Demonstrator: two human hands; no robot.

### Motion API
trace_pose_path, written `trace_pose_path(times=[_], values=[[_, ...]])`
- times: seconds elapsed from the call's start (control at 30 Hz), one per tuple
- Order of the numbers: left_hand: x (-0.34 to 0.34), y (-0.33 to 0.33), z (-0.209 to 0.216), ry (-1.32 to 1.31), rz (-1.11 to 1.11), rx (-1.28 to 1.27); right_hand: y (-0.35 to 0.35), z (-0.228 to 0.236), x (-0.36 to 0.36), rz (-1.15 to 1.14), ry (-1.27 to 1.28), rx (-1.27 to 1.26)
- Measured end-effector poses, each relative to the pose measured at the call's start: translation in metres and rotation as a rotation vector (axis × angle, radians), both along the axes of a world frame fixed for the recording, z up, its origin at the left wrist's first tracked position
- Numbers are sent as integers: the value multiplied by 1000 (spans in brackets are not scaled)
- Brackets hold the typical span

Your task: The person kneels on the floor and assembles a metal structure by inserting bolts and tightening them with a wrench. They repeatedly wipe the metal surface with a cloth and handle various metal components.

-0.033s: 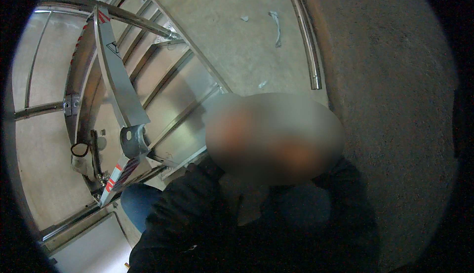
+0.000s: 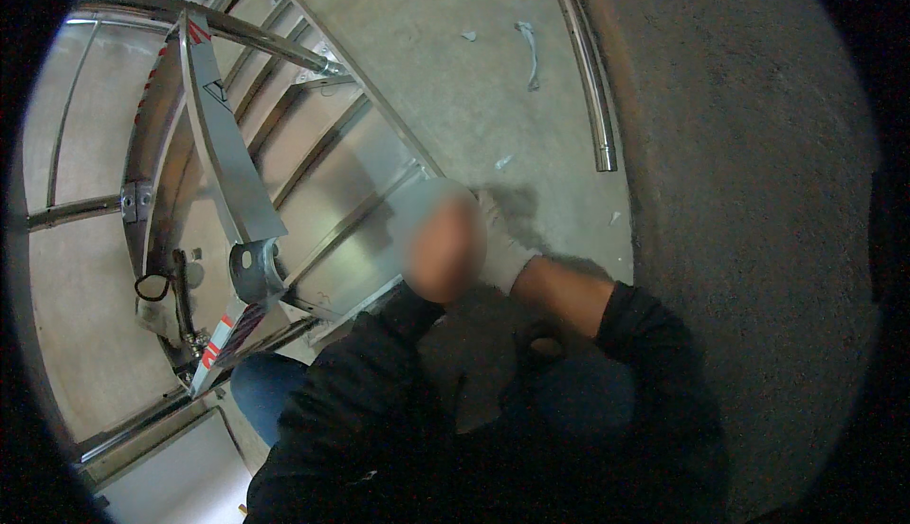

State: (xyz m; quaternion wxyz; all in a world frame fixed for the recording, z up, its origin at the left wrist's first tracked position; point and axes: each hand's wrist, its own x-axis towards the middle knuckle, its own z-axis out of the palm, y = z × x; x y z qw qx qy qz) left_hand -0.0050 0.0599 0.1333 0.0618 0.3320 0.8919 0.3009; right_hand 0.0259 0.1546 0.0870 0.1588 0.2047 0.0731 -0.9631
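Observation:
Both my forearms, in dark sleeves, come up from the lower edge and meet near the middle. A blurred patch covers my left hand [image 2: 441,244], so its fingers cannot be made out. Close against it on the right is my right hand [image 2: 502,254] in a pale glove, with bare wrist showing below the cuff. Its fingertips run behind the blur, and whether either hand holds something is hidden. Under my wrists, between the arms, lies dark grey material [image 2: 474,344] of a kind I cannot make out. Beside my left hand is a ribbed metal panel [image 2: 327,211].
A curved metal strip [image 2: 223,159] with red-and-white ends stands on the left, below a round metal bar [image 2: 256,36]. A shiny tube [image 2: 592,98] lies along a dark rough surface [image 2: 749,192] on the right. Pale scraps [image 2: 531,55] lie on the floor ahead.
The blur that spread over both hands is now smaller, so my right glove and wrist show. My arms and the metal parts have not visibly moved.

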Motion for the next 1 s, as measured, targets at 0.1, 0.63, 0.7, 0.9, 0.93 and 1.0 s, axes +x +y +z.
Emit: trace_pose_path(times=[0.1,0.63,0.7,0.9,0.93,1.0], values=[[-3,10,34,-106,26,252,42,37,-16,-1,169,698],[-22,30,34,-645,140,248,73,115,-29,-456,347,15],[-20,28,32,-574,139,250,71,112,-28,-430,352,-20],[-8,28,36,-230,77,106,71,109,-27,-411,350,-51],[-4,29,34,-154,40,101,71,109,-28,-397,348,-46],[1,30,35,-130,0,110,72,107,-27,-373,340,-33]])
